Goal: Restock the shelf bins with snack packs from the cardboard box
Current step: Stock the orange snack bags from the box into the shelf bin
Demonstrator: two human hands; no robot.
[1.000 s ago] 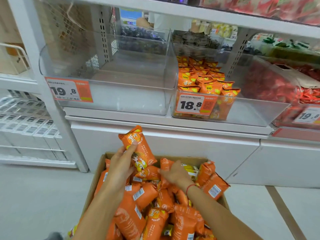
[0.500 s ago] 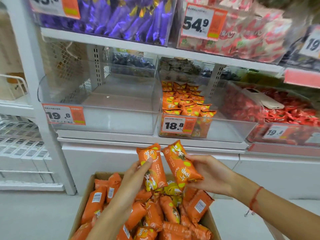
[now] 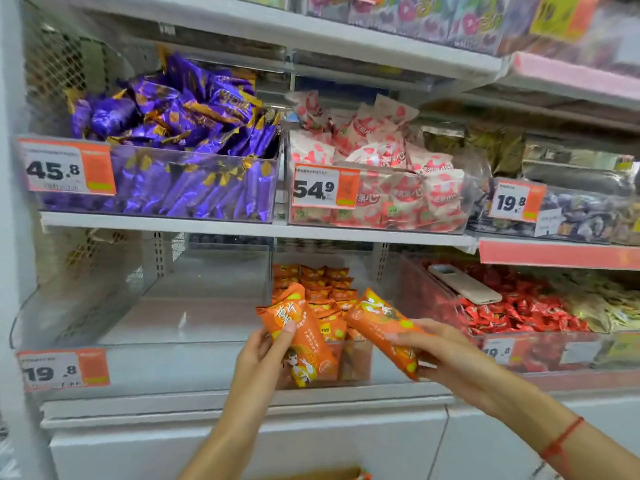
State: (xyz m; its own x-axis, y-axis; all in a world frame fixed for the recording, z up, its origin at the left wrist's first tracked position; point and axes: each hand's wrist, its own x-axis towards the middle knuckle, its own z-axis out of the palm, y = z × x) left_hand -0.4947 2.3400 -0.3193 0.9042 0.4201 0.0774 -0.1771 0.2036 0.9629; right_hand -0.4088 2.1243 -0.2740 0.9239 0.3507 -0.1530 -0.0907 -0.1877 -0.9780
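Left hand (image 3: 264, 355): we grip one orange snack pack (image 3: 300, 341), upright.
Right hand (image 3: 446, 358): we hold a second orange pack (image 3: 382, 329), tilted.
Middle bin (image 3: 384, 370): orange packs stacked behind ours.
Clear bin at left (image 3: 166, 362): tagged 19.8.
Red-candy bin (image 3: 540, 355): phone (image 3: 464, 284) lying on top.

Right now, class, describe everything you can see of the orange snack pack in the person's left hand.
The orange snack pack is a glossy, pillow-shaped plastic wrapper with crimped ends, white characters near the top and a cartoon figure lower down. It stands nearly upright, tilted slightly left, held in front of the clear shelf bin that holds matching orange packs. The left hand grips it from the left side, thumb pressed on its front. It does not touch the pack in the right hand.
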